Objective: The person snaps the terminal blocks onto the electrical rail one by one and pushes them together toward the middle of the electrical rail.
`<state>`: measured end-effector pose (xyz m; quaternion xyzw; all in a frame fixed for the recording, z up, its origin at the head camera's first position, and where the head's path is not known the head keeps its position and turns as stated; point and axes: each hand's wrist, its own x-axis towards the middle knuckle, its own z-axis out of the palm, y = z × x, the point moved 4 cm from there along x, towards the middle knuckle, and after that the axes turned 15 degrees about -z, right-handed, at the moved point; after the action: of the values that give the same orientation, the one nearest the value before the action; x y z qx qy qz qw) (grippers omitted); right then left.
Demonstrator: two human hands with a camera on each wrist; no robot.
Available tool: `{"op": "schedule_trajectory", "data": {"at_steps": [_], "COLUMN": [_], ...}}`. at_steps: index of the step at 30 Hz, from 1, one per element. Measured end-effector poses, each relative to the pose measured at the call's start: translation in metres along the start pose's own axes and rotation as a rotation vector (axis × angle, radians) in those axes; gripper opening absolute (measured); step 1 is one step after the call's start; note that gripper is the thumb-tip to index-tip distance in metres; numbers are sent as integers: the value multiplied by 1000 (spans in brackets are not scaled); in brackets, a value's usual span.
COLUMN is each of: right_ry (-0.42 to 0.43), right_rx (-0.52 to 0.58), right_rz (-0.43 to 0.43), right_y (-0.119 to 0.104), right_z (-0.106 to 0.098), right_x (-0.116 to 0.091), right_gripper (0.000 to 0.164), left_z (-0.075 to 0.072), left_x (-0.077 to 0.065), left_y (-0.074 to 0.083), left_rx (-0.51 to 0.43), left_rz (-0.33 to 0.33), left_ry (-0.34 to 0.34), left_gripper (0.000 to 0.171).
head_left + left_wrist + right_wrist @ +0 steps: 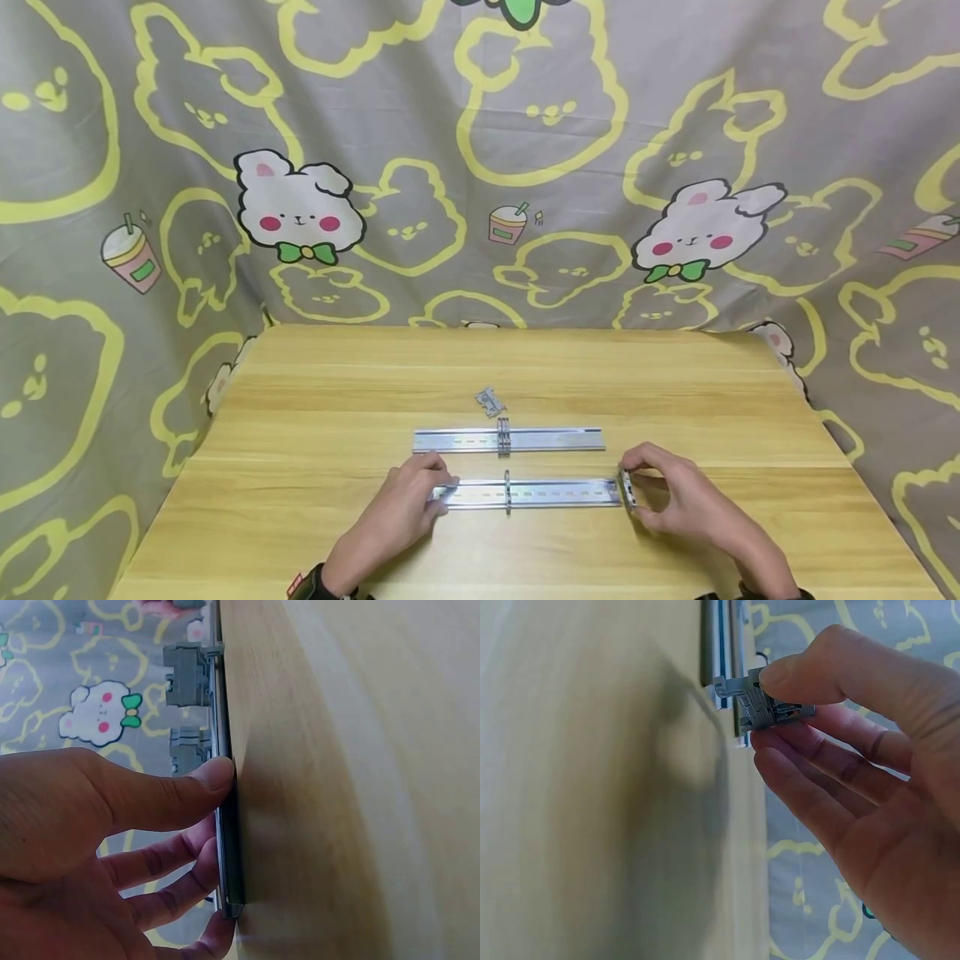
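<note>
Across the near part of the table lies a slotted metal DIN rail (558, 493), with one thin grey terminal block (507, 493) standing upright near its middle. My left hand (408, 500) grips the rail's left end, thumb (214, 776) on the near edge and fingers on the far side. My right hand (682, 500) pinches another grey terminal block (761, 705) between thumb and fingers. That held block is upright, right at the rail's right end, and overlaps it in the right wrist view.
Behind the near rail lies a second DIN rail (558, 439), parallel to it, bearing several grey terminal blocks (503, 437) side by side. Farther back, a loose grey terminal block (491, 402) lies flat on the wooden table (337, 375). A patterned curtain (420, 108) surrounds the table's back and sides.
</note>
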<state>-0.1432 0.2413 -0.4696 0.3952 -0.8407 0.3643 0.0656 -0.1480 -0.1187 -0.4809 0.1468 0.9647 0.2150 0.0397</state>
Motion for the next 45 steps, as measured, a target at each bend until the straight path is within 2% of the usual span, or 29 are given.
{"op": "schedule_trajectory", "data": {"at_steps": [8, 14, 24, 33, 45], "right_ry": [-2, -4, 19, 9, -9], "right_rx": [73, 107, 156, 212, 121], "right_rz": [28, 52, 38, 14, 39], "right_y": [5, 8, 11, 7, -1], "right_z": [5, 7, 10, 22, 33], "right_x": [-3, -6, -6, 5, 17], "right_gripper": [53, 52, 54, 53, 55], "left_z": [-3, -1, 0, 0, 0], "left_x": [0, 1, 2, 2, 2], "left_y": [0, 1, 1, 0, 0], "left_rx": [-11, -13, -8, -11, -3], "left_rz": [4, -3, -4, -17, -10], "left_ry": [14, -3, -8, -14, -11], "left_gripper": [25, 25, 25, 26, 25]}}
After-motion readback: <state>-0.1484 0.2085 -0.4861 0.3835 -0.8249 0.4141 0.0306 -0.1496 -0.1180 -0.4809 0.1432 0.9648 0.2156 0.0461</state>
